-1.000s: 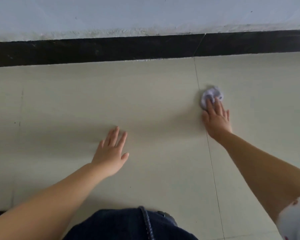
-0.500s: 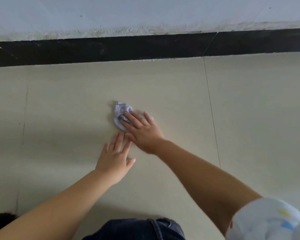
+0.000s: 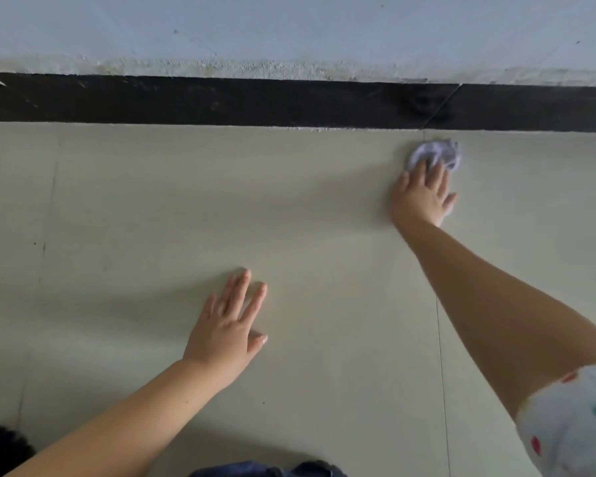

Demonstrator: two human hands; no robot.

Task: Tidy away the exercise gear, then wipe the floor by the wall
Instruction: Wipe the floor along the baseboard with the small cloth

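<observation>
Pale cloth (image 3: 436,153) sits bunched under your right hand (image 3: 422,197), fingers (image 3: 437,177) spread flat on it, just short of the black skirting (image 3: 221,101). Left hand (image 3: 226,330) is splayed on the floor (image 3: 135,218), propping you. Reaching that far, you could slide out, or the wad could slip free.

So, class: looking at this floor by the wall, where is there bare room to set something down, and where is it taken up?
Bare floor runs from the black skirting down to the left hand, and between both hands. Taken up: the right hand pressing the cloth near the skirting, and the left hand flat on the tile.
</observation>
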